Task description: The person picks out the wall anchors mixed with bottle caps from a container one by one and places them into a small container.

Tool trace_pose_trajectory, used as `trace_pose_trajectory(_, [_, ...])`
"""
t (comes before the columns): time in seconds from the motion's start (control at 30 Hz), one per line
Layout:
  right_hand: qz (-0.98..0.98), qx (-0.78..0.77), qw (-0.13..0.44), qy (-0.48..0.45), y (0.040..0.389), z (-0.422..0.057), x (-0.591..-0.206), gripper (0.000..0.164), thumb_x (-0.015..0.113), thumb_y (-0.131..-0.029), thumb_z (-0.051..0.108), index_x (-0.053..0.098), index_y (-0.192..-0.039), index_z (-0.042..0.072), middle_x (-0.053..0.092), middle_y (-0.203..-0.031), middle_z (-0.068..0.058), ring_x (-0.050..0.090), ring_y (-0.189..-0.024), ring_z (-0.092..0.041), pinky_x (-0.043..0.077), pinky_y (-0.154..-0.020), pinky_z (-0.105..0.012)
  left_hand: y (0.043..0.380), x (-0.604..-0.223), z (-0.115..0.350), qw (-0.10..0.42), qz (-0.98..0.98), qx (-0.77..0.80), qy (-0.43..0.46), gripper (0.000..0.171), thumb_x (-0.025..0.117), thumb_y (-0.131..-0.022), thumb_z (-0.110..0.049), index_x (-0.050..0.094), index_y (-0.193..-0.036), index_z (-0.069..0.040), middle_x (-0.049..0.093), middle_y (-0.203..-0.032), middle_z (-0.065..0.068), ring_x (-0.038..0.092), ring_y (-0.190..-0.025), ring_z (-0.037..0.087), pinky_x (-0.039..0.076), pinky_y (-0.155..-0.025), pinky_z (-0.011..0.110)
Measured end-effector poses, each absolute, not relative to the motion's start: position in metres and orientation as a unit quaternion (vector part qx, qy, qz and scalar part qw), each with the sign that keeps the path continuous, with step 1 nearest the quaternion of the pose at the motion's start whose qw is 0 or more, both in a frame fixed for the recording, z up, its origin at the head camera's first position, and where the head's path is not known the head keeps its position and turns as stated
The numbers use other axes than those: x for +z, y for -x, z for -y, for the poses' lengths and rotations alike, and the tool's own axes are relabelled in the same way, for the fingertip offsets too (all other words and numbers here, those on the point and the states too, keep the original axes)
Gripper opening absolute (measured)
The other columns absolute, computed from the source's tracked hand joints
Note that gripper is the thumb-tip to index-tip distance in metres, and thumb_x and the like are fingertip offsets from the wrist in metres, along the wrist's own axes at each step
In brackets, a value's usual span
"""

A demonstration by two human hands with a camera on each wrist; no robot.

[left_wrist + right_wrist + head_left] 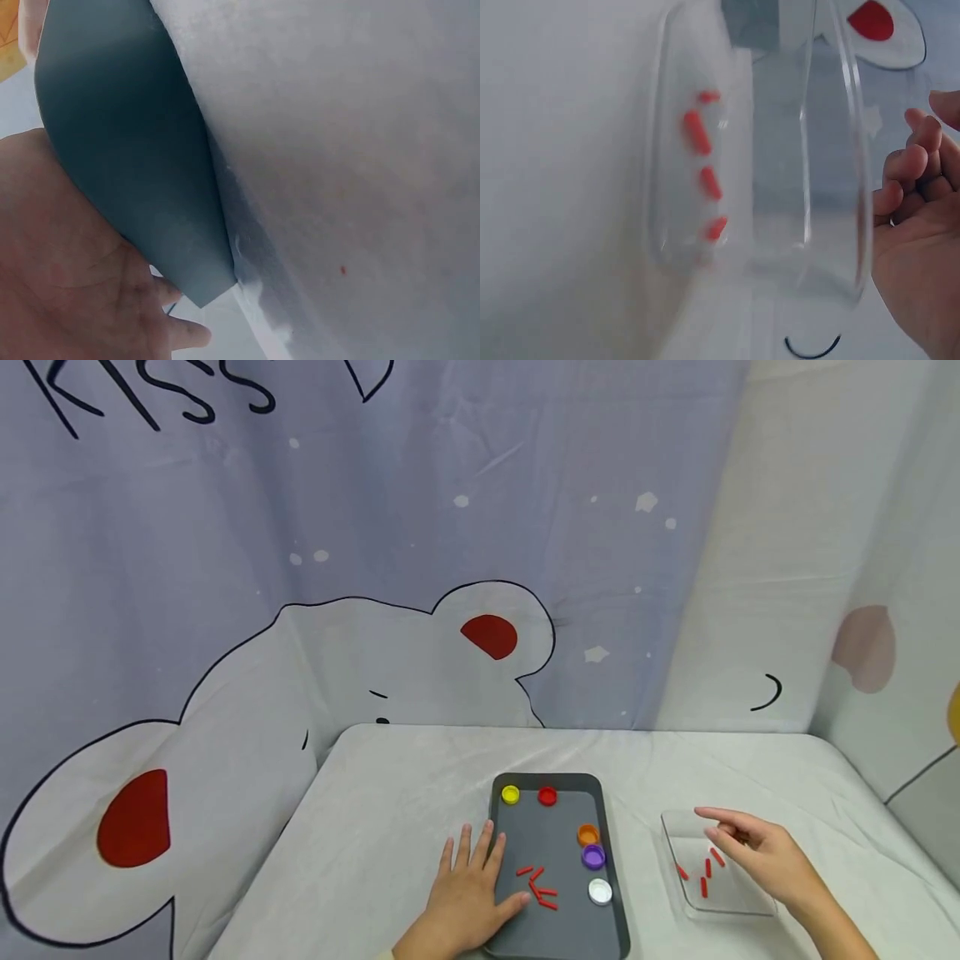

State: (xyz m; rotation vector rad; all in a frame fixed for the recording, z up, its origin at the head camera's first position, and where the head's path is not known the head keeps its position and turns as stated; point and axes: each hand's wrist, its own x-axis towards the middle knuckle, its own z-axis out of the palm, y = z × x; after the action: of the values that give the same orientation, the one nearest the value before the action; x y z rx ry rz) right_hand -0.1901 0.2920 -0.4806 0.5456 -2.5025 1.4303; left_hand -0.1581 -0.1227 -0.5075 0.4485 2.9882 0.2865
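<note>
Sticks lay in the clear box and gray tray — the right hand, bent and seemingly empty, might have tipped the box by catching its rim, or the left hand, splayed across the tray's edge, tilted it by pressing.

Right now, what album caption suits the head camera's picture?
Left hand spread at the edge of a grey rectangular tray, right hand above a clear plastic box of short red sticks.

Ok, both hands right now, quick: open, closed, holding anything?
Left hand: open, spread at the edge of the gray tray.
Right hand: open, partly curled, nothing visibly held, over the clear container.
</note>
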Motion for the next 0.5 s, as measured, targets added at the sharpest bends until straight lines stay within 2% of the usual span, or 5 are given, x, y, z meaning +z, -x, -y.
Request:
trace_pose_trajectory(0.27, [0.815,0.463,0.066,-0.342,0.199,-0.241,-0.468,0.032,0.069,-0.094,0.002,0.073,-0.122,0.017,0.059,-0.084,0.007,0.053,-0.072,-0.009,0.046,-0.059,-0.025,0.160,-0.506,0.122,0.043,-0.984,0.086,-0.149,0.091,0.044,-0.094,-0.075,0.033,-0.160,-0.013,0.022,-0.168,0.010,0.014,-0.154,0.043,0.012,-0.120,0.063])
trace_pose_trajectory(0.37, [0.795,0.463,0.036,-0.390,0.204,-0.223,-0.467,0.033,0.070,-0.094,0.002,0.072,-0.123,0.018,0.060,-0.085,0.006,0.055,-0.076,-0.009,0.048,-0.063,-0.025,0.159,-0.507,0.122,0.048,-0.984,0.088,-0.148,0.092,0.043,-0.094,-0.075,0.033,-0.160,-0.013,0.022,-0.168,0.010,0.013,-0.154,0.042,0.012,-0.120,0.063])
trace_pose_trajectory(0.5, [0.779,0.458,-0.015,-0.428,0.209,-0.202,-0.466,0.032,0.071,-0.095,0.008,0.071,-0.125,0.018,0.064,-0.096,0.003,0.058,-0.082,-0.011,0.049,-0.068,-0.025,0.158,-0.508,0.123,0.045,-0.983,0.098,-0.150,0.089,0.041,-0.096,-0.073,0.033,-0.160,-0.012,0.022,-0.168,0.010,0.013,-0.154,0.042,0.011,-0.120,0.063])
